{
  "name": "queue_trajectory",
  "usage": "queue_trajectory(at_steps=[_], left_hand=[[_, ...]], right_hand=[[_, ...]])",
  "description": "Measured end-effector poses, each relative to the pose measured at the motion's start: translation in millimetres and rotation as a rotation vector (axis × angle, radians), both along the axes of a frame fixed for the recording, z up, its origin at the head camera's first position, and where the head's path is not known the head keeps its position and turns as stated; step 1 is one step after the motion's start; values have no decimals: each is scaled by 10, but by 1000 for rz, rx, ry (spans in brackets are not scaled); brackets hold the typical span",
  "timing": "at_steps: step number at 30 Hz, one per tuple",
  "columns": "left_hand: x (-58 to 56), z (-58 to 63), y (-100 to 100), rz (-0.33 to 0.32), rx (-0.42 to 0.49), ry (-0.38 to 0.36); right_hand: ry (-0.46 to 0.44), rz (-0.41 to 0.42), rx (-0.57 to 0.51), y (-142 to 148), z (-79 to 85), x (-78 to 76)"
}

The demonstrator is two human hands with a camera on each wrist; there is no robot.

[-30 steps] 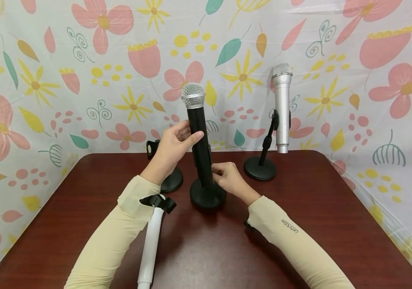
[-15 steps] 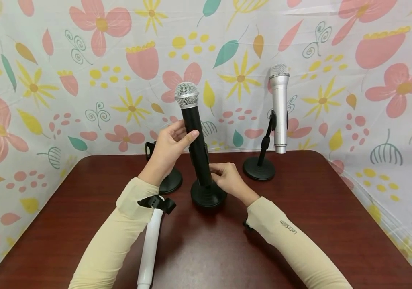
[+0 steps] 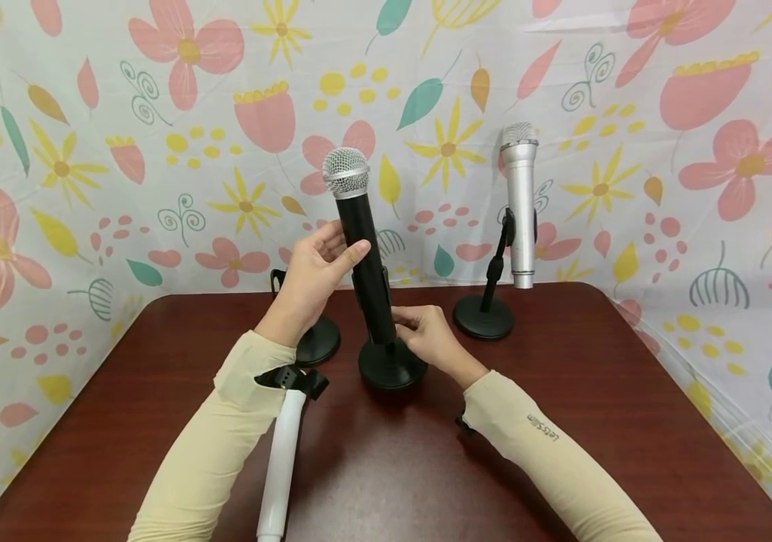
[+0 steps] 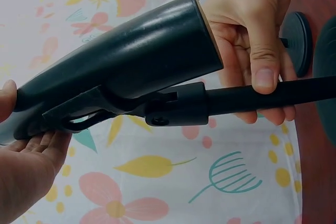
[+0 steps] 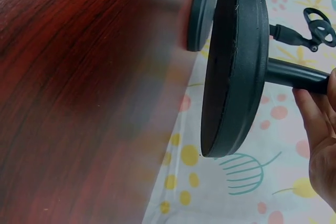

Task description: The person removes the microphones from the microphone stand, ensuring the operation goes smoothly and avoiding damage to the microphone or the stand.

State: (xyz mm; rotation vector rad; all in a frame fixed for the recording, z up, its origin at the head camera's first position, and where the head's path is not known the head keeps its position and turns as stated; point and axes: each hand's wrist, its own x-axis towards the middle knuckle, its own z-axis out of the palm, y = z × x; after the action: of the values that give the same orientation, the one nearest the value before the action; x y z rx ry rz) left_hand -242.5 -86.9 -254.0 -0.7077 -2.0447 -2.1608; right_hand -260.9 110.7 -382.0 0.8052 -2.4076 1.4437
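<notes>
My left hand [image 3: 308,275] holds a black microphone [image 3: 367,267] with a silver mesh head, thumb on the near side and fingers behind. The microphone leans, its head up and to the left. In the left wrist view it lies along the clip [image 4: 86,111] at the top of a black desk stand. My right hand [image 3: 430,335] grips the stand's pole [image 4: 236,99] below the clip, thumb pressed on it. The round base [image 3: 393,369] hangs below, and its underside shows in the right wrist view, where the pole [image 5: 294,76] runs into my fingers.
Behind my left forearm stands another black stand [image 3: 318,342] with a bare clip. At the back right a silver microphone [image 3: 523,207] sits in a third stand [image 3: 484,316]. A white microphone-like stick [image 3: 281,467] lies by my left sleeve. A floral cloth [image 3: 189,150] hangs behind the table [image 3: 528,406].
The black microphone's head has tipped left, and its lower end now shows higher above the base. My right hand keeps its grip on the pole. The view has shifted slightly.
</notes>
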Motion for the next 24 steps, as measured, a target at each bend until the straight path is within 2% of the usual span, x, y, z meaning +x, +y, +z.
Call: queue_trajectory(at_steps=[6,12,18,22,24], left_hand=[[2,41,-19,-3,22,7],[-15,61,-41,5,40,-7],[-20,119,-44,23,70,30],[-13,191,-67,29,134,81],[2,244,-110,18,220,97]], right_hand=[[2,3,-18,12,10,-11],[19,-2,14,35,34,-28],[-4,-14,6,64,57,-59],[-45,-24,-7,101,76,-87],[-61,-45,-12,132,70,-100]])
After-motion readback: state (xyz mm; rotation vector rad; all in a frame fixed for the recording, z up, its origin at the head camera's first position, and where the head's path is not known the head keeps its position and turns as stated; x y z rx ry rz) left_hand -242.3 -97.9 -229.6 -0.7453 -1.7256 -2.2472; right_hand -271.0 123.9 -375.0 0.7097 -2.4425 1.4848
